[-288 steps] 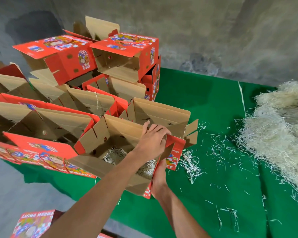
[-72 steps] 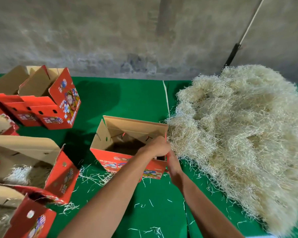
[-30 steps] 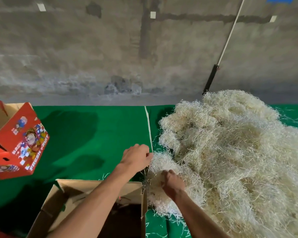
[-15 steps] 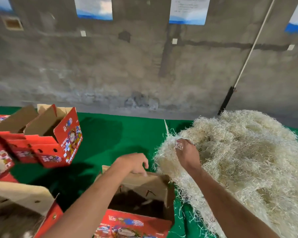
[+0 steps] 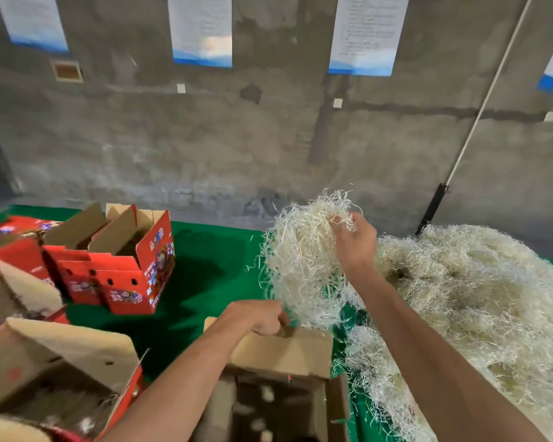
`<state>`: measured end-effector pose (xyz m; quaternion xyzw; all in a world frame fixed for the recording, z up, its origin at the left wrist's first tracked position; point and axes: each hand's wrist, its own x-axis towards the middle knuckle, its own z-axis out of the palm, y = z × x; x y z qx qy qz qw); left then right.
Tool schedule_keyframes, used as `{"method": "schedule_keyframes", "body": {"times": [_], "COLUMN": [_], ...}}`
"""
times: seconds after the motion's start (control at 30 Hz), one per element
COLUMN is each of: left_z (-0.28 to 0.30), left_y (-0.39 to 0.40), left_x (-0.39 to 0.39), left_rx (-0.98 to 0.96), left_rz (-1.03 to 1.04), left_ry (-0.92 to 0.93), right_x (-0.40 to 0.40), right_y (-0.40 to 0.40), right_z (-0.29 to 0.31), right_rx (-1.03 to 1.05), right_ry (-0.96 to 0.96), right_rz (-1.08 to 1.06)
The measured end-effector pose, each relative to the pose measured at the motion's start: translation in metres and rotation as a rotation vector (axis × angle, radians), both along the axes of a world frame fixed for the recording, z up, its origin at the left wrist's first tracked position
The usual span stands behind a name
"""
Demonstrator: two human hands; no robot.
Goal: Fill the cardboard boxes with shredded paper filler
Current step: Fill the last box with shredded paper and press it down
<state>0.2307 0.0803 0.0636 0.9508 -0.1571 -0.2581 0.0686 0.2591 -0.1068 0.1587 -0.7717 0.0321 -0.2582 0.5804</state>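
Note:
An open cardboard box stands at the near edge of the green table, its dark inside almost bare. My left hand grips the top of the box's far flap. My right hand is raised above the table and grips a big clump of pale shredded paper, which hangs down to just above the box's far right corner. The large pile of shredded paper covers the table on the right.
Several red printed boxes with open flaps stand on the left: one at the back, one near my left arm with some filler inside. The green table cloth shows between them. A concrete wall with posters rises behind.
My right hand has lifted a clump of shredded paper up off the pile and towards the box. My left hand has taken hold of the box's far flap.

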Motion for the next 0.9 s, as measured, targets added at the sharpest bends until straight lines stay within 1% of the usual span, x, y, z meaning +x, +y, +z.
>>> {"method": "schedule_keyframes", "body": {"times": [0.1, 0.2, 0.33, 0.37, 0.4, 0.43, 0.47, 0.5, 0.53, 0.57, 0.6, 0.63, 0.67, 0.7, 0.8, 0.87, 0.9], "left_z": [-0.003, -0.013, -0.013, -0.011, -0.008, -0.004, -0.001, 0.005, 0.011, 0.014, 0.019, 0.024, 0.028, 0.033, 0.043, 0.042, 0.037], "left_y": [0.004, 0.007, 0.016, 0.018, 0.018, 0.018, 0.019, 0.018, 0.019, 0.021, 0.023, 0.022, 0.021, 0.017, -0.003, -0.019, -0.027], "left_x": [-0.006, -0.010, -0.010, -0.008, -0.007, -0.005, -0.003, -0.002, 0.000, 0.003, 0.005, 0.005, 0.005, 0.007, 0.012, 0.019, 0.021], "left_rx": [-0.004, -0.075, -0.341, -0.435, -0.546, -0.715, -0.973, -1.314, -1.668, -1.938, -2.098, -2.145, -2.094, -1.993, -1.651, -1.501, -1.410], "left_rz": [-0.008, 0.039, 0.117, 0.200, 0.335, 0.526, 0.752, 0.946, 1.029, 1.000, 0.936, 0.877, 0.848, 0.852, 0.919, 0.903, 0.873], "left_ry": [0.070, 0.124, 0.060, 0.008, -0.067, -0.137, -0.140, -0.044, 0.131, 0.308, 0.447, 0.532, 0.557, 0.535, 0.292, 0.175, 0.126], "right_x": [0.002, 0.005, 0.009, 0.007, 0.005, 0.004, 0.003, 0.003, 0.003, 0.002, 0.001, -0.001, -0.003, -0.005, -0.007, -0.010, -0.011], "right_y": [0.012, 0.018, 0.018, 0.019, 0.020, 0.020, 0.021, 0.020, 0.020, 0.019, 0.019, 0.020, 0.022, 0.024, 0.028, 0.031, 0.033], "right_z": [0.013, 0.020, 0.019, 0.020, 0.021, 0.021, 0.020, 0.018, 0.014, 0.008, 0.001, -0.005, -0.011, -0.016, -0.030, -0.036, -0.039], "right_rx": [0.254, 0.409, 0.584, 0.618, 0.661, 0.696, 0.706, 0.694, 0.684, 0.684, 0.691, 0.698, 0.699, 0.686, 0.563, 0.458, 0.391], "right_ry": [0.015, 0.046, 0.173, 0.196, 0.216, 0.244, 0.280, 0.323, 0.365, 0.400, 0.425, 0.437, 0.446, 0.452, 0.483, 0.498, 0.501], "right_rz": [0.039, 0.061, 0.081, 0.072, 0.057, 0.043, 0.034, 0.041, 0.064, 0.102, 0.147, 0.195, 0.250, 0.301, 0.380, 0.432, 0.410]}}
